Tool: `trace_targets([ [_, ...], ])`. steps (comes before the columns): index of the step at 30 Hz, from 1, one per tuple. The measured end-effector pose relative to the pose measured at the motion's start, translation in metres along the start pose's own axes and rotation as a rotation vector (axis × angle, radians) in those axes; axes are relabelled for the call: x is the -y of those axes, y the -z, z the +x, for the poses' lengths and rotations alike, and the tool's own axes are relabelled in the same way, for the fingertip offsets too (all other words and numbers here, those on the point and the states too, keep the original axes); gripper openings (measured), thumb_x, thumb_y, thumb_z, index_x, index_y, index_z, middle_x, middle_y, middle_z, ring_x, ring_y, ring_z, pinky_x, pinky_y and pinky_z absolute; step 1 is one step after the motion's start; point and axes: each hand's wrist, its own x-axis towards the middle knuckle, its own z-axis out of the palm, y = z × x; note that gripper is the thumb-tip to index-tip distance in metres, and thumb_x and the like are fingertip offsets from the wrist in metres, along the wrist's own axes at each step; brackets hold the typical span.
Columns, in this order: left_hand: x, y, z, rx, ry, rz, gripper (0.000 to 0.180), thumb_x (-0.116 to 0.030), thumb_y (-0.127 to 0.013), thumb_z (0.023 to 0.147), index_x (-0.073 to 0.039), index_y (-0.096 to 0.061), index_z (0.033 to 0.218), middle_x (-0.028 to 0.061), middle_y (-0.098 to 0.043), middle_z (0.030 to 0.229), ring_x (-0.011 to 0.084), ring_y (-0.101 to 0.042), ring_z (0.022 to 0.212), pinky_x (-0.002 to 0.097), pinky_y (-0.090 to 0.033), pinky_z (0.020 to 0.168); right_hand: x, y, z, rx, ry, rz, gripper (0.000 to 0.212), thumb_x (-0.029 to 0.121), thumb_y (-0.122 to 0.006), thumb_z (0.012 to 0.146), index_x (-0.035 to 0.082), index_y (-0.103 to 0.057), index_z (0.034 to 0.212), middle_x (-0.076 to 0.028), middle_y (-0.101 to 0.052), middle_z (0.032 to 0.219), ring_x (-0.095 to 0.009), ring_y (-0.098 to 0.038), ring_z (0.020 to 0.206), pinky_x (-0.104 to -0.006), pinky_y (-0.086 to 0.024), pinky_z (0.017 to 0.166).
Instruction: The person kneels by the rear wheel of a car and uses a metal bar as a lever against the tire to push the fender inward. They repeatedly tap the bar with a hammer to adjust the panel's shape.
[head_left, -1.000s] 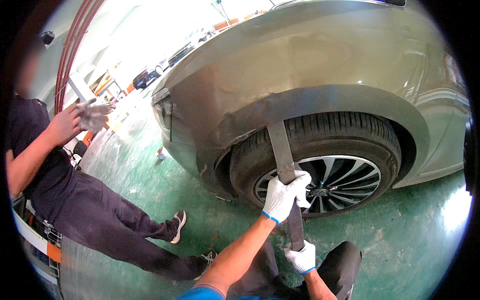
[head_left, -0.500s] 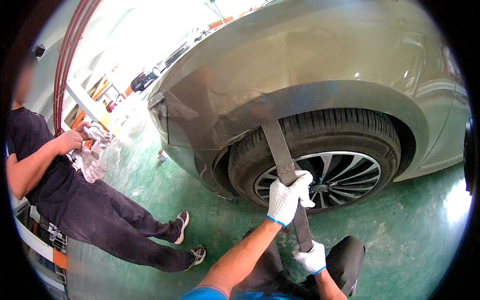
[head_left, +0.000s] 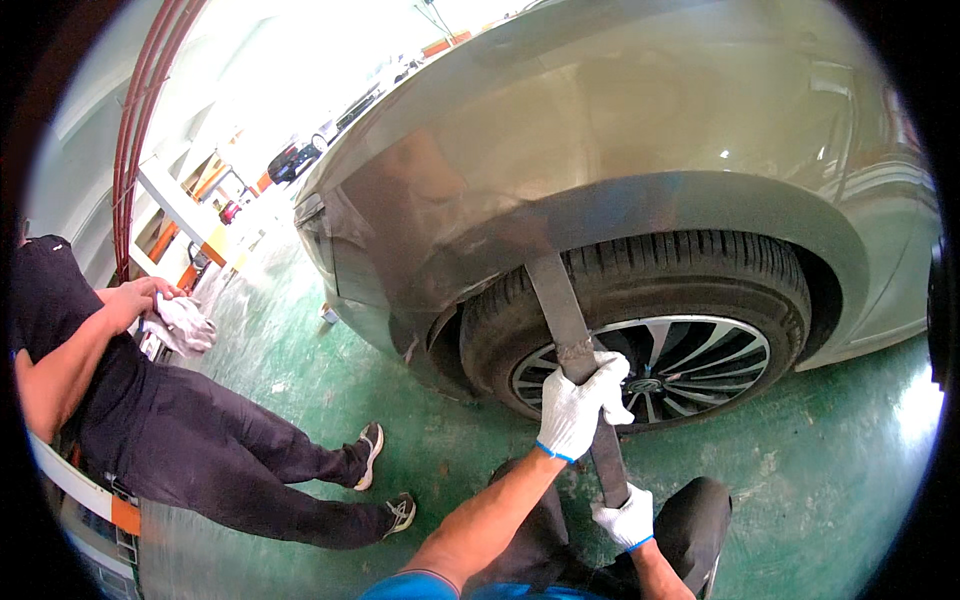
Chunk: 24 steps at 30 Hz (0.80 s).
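Note:
A long flat metal pry bar (head_left: 560, 305) runs up at a slant from my lap to the wheel arch, crossing the front of the tire (head_left: 630, 272). Its upper end sits at the edge of the arch, and I cannot see its tip. My left hand (head_left: 582, 408), in a white knit glove with a blue cuff, is closed around the bar's middle in front of the wheel rim (head_left: 705, 370). Lower down, my right hand (head_left: 626, 518), gloved the same way, grips the bar's bottom end. The fender (head_left: 420, 215) above looks creased and dented.
At the left stands a co-worker (head_left: 170, 440) in dark clothes, holding white gloves (head_left: 182, 325). A small can (head_left: 328, 314) is on the green floor (head_left: 300, 400) by the bumper. Red hoses (head_left: 140, 130) hang behind, and a dark car (head_left: 290, 160) is farther back.
My view has tipped up slightly, so the car sits a little lower in the picture. The co-worker's hands have shifted on the gloves. Both my hands keep their hold on the bar.

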Motion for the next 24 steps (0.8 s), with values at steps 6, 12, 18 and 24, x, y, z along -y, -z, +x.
trace_targets([
  [6,0.002,0.007,0.007,0.032,0.000,-0.009,0.018,-0.011,-0.069,0.096,0.004,-0.068,0.106,0.0056,-0.062,0.068,0.0128,-0.058,0.052,0.0313,-0.054,0.051,-0.009,-0.014,0.015,0.036,0.039,0.039,0.023,0.018,-0.080,0.072,0.001,-0.073,0.087,-0.008,-0.074,0.074,-0.009,-0.068,0.068,-0.0310,-0.056,0.068],
  [12,-0.005,-0.006,-0.001,-0.014,0.010,0.001,0.020,-0.013,-0.071,0.094,0.003,-0.066,0.105,0.0051,-0.059,0.065,0.0141,-0.055,0.050,0.0330,-0.053,0.048,0.002,0.002,-0.004,0.068,-0.020,0.025,0.023,0.020,-0.080,0.072,0.002,-0.072,0.083,-0.006,-0.072,0.071,-0.009,-0.065,0.066,-0.0318,-0.054,0.065],
  [18,-0.008,-0.026,-0.016,-0.134,0.041,-0.073,0.017,-0.012,-0.072,0.093,0.000,-0.070,0.105,0.0023,-0.058,0.066,0.0108,-0.054,0.051,0.0303,-0.051,0.046,0.006,0.036,-0.024,0.113,-0.085,-0.016,0.027,0.022,-0.082,0.068,0.003,-0.072,0.085,-0.006,-0.071,0.072,-0.009,-0.064,0.067,-0.0311,-0.054,0.066],
  [24,0.003,-0.039,-0.013,-0.109,0.001,-0.117,0.015,-0.012,-0.070,0.096,0.001,-0.069,0.104,0.0032,-0.057,0.065,0.0110,-0.052,0.050,0.0299,-0.049,0.047,-0.003,0.059,-0.017,0.075,-0.065,-0.038,0.027,0.021,-0.080,0.066,0.002,-0.071,0.081,-0.006,-0.070,0.068,-0.007,-0.063,0.064,-0.0305,-0.053,0.064],
])
